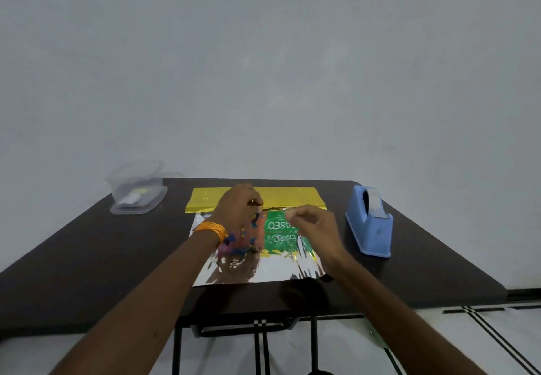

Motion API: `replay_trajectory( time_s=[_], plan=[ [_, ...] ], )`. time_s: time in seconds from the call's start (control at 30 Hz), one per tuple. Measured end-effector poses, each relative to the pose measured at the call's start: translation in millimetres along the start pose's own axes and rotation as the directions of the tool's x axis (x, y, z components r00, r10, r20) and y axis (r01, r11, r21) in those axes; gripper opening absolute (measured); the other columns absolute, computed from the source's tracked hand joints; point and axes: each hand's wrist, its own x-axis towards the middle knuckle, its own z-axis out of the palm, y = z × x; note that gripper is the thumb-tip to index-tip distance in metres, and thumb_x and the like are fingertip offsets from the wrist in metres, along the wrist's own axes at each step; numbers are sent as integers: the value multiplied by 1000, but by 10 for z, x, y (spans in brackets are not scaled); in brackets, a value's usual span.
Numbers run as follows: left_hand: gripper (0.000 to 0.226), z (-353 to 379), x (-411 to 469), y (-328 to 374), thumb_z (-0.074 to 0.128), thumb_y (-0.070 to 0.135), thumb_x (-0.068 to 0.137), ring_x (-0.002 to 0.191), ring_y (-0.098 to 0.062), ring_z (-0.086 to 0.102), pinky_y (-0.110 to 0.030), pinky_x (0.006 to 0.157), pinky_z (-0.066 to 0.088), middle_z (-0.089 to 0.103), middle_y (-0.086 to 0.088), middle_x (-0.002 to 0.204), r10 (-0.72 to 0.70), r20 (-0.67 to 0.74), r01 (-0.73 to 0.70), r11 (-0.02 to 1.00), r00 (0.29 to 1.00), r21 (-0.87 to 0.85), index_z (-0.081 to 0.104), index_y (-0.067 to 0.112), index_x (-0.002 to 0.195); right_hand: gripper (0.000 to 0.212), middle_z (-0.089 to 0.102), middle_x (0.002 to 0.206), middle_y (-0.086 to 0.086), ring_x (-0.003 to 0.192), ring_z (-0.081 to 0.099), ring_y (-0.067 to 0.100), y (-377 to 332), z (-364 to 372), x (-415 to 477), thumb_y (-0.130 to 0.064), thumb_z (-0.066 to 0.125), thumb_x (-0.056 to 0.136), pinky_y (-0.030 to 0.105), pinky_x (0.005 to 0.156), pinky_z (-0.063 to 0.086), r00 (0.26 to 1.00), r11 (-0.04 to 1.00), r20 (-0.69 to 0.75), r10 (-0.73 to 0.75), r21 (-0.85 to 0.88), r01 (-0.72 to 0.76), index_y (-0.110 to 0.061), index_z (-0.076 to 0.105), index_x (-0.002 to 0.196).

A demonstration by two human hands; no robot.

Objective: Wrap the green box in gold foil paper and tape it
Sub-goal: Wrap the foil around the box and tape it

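Atop silver-backed gold foil sheet, gripping green cardboard box with left hand, pinching apparent clear tape strip with right hand; foil fold-over needed next.

My box is green with white letters. My foil paper is gold outside, silver inside. My tape dispenser is blue.

On my feed, a dark table stands against a pale wall. A clear plastic tub at its far left corner holds something small, possibly white scraps.
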Motion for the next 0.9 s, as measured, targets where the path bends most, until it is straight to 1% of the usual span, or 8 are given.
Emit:
replay_trajectory(
  time_s=[0.1, 0.2, 0.3, 0.4, 0.5, 0.67, 0.8, 0.9],
  plan=[
    [17, -15, -10, -52, 76, 12, 82, 96, -20, 55, -27, 78, 43, 67, -1, 100, 0, 3, 0, 999, 1000, -39, 76, 14, 99, 12, 72, 75, 1, 68, 62, 7, 75, 406, 170, -8, 72, 87, 14, 57, 46, 997, 993, -6, 77, 85, -76, -13, 73, 76],
    [22, 0, -21, -98, 76, 10, 80, 95, -19, 54, -23, 77, 38, 66, 0, 102, 19, 2, -19, 998, 1000, -68, 75, 14, 102, 17, 62, 55, -6, 56, 53, 9, 154, 615, 329, -3, 70, 86, 17, 51, 40, 983, 980, -42, 177, 96, -172, -11, 69, 70],
    [23, -4, -9, -125, 77, 9, 80, 93, -17, 54, -21, 77, 39, 67, 0, 103, 24, -8, -25, 995, 1000, -95, 76, 15, 103, 15, 56, 49, -5, 48, 46, 8, 207, 690, 419, -6, 73, 83, 21, 49, 36, 953, 954, -94, 288, 111, -278, -8, 69, 68],
    [22, -7, 6, -138, 78, 11, 80, 91, -15, 55, -21, 78, 38, 68, 0, 103, 27, -12, -28, 994, 1000, -107, 76, 15, 102, 19, 56, 47, -9, 50, 47, 7, 239, 699, 434, -8, 75, 83, 18, 46, 37, 941, 941, -93, 325, 128, -313, -9, 68, 66],
    [22, 0, 11, -144, 78, 12, 80, 92, -15, 57, -23, 82, 40, 68, 1, 103, 23, -11, -24, 993, 1000, -117, 76, 15, 101, 20, 57, 49, -6, 56, 49, 12, 280, 700, 459, -7, 74, 81, 23, 46, 40, 935, 936, -96, 342, 120, -331, -12, 67, 63],
    [20, 8, 17, -165, 78, 11, 80, 92, -16, 58, -26, 77, 47, 68, 1, 100, 24, -2, -24, 989, 1000, -148, 77, 15, 99, 7, 62, 61, -2, 69, 57, 14, 298, 734, 521, -8, 76, 75, 27, 60, 44, 930, 934, -106, 353, 93, -344, -6, 70, 72],
    [20, 7, 25, -161, 79, 12, 80, 90, -14, 59, -21, 75, 44, 69, 1, 100, 26, 1, -25, 988, 1000, -151, 77, 15, 100, 17, 57, 57, -5, 63, 52, 11, 315, 750, 529, -11, 75, 81, 22, 53, 40, 922, 924, -102, 375, 123, -362, -11, 64, 68],
    [23, 0, 19, -171, 79, 10, 79, 91, -13, 59, -21, 76, 45, 68, 2, 101, 31, 15, -29, 988, 999, -151, 77, 15, 101, 13, 64, 66, 1, 59, 56, 10, 349, 759, 538, -15, 75, 85, 20, 47, 42, 924, 921, -92, 370, 168, -352, -3, 69, 83]
  ],
)
